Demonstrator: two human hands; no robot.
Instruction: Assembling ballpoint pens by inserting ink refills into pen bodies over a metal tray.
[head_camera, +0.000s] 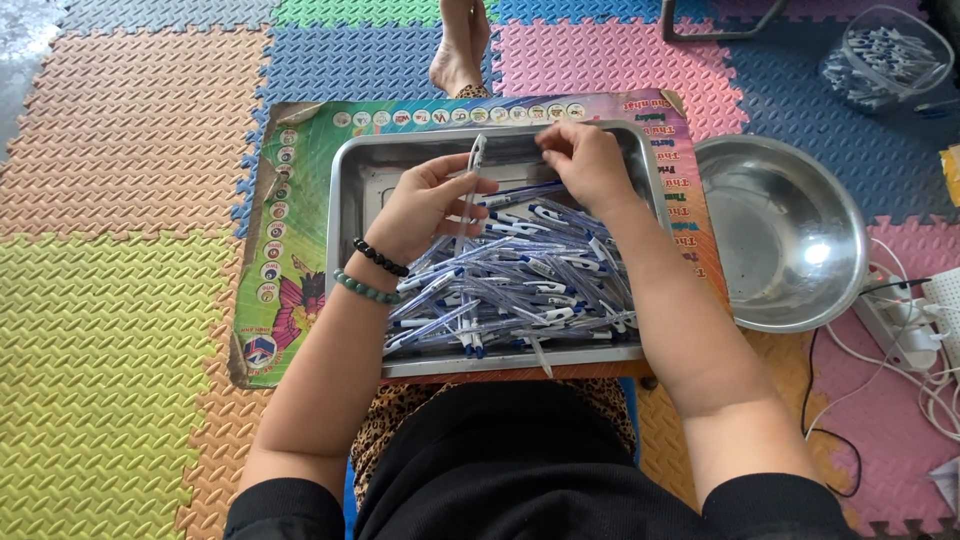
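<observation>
Surroundings: a round steel bowl (782, 232) stands just right of the steel tray (350, 215); a clear plastic tub (886, 55) of pens sits at upper right; a white power strip (905, 325) with cables lies at the right edge; a bare foot (460, 45) shows beyond the tray. The tray rests on a colourful printed poster (295, 270), rectangular, green at left with round icons along its borders; the poster lies on a floor of interlocking foam mats (120, 300). A heap of blue-and-clear pens (520, 285) fills the near half of the tray. The left hand (425, 205) is closed around a single pen (471, 185); long axis near vertical in view, upper end pointing away from the person. The right hand (585, 160) pinches a small part, too small to identify; the hands are apart.
</observation>
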